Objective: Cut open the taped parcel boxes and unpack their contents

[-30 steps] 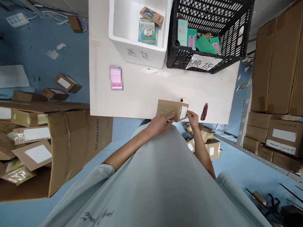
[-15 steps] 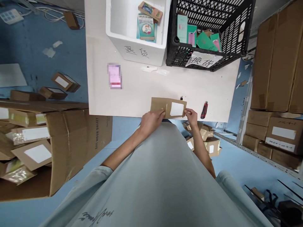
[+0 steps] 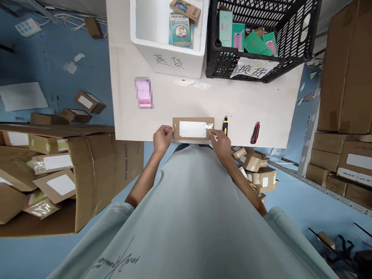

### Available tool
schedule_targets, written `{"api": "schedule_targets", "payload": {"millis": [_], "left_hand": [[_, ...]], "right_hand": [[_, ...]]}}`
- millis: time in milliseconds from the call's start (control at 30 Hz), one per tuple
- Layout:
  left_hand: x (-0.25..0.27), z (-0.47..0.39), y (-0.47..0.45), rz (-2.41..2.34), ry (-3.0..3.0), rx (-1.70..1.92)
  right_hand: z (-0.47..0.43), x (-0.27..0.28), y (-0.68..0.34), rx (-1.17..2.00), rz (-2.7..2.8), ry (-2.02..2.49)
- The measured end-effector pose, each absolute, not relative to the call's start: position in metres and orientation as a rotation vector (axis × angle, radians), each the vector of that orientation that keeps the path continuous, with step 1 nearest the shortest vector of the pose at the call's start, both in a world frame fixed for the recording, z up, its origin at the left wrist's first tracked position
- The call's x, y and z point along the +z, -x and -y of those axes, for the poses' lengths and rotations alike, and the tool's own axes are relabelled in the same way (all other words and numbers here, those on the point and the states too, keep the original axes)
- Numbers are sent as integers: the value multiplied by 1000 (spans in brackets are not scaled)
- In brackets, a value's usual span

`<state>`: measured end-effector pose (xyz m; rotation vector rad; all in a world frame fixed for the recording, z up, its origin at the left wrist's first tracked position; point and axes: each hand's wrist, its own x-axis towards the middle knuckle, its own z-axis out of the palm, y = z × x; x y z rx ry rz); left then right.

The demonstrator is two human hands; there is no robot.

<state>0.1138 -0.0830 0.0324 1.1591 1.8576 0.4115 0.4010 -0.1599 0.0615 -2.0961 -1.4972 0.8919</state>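
Note:
A small brown cardboard box with a white label and a strip of shiny tape is held lengthwise at the table's front edge. My left hand pinches its left end between thumb and fingers. At the right end, the fingers of my right hand are closed on the lower corner. A yellow and black utility knife lies just to the right of the box, close to my right hand. Farther right on the table is a red and black utility knife.
At the back of the white table stand a white foam bin with books and a black crate of green boxes. A blurred pink item lies left. A large carton of parcels is at left, stacked boxes at right.
The box has shifted left and turned to show a wide, label-covered side. My left hand has moved from its front to its left end. The yellow and black knife is now uncovered.

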Motion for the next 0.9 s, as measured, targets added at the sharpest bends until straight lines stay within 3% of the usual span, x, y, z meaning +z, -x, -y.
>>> {"api": "schedule_targets", "payload": {"millis": [200, 367, 567, 900], "left_hand": [[17, 77, -71, -1945, -840, 513], [13, 78, -66, -1955, -765, 550], [23, 80, -79, -1858, -785, 528], [30, 79, -123, -1748, -904, 416]], "right_hand": [[156, 102, -324, 978, 1949, 1715], [147, 108, -295, 987, 2062, 1715], [146, 91, -352, 905, 1868, 1840], [140, 33, -439, 1044, 1285, 2202]]}}
